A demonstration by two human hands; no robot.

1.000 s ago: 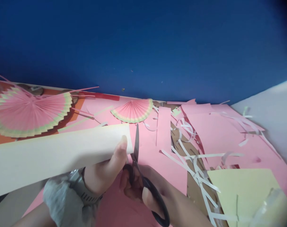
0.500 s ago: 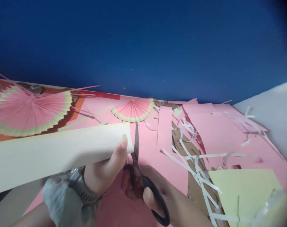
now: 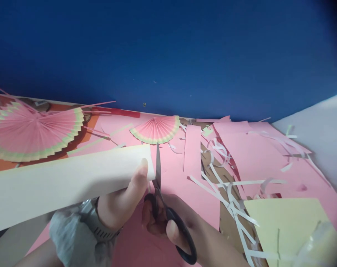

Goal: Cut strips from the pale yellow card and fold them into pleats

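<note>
A long strip of whitish paper [image 3: 68,174] stretches from the left edge to the middle. Its right end is pinched by my left hand [image 3: 126,200], thumb on top and fingers hidden beneath. My right hand [image 3: 171,222] grips a pair of scissors [image 3: 158,163] by black handles, thumb through one loop. The blades point away from me, partly apart, close by the strip's right end; whether they touch it I cannot tell. Just beyond the blade tip lies a small pleated paper fan [image 3: 156,129], pink with a green and yellow rim.
A larger pleated fan [image 3: 36,133] lies at the left on orange paper. Pink sheets [image 3: 240,148] cover much of the surface. White paper offcuts [image 3: 235,207] are tangled at the right beside a yellow sheet [image 3: 293,222]. A blue wall [image 3: 168,55] rises behind.
The view has shifted very slightly. Both hands, the strip and the scissors keep nearly the same position, and the blades look about as far apart as before.
</note>
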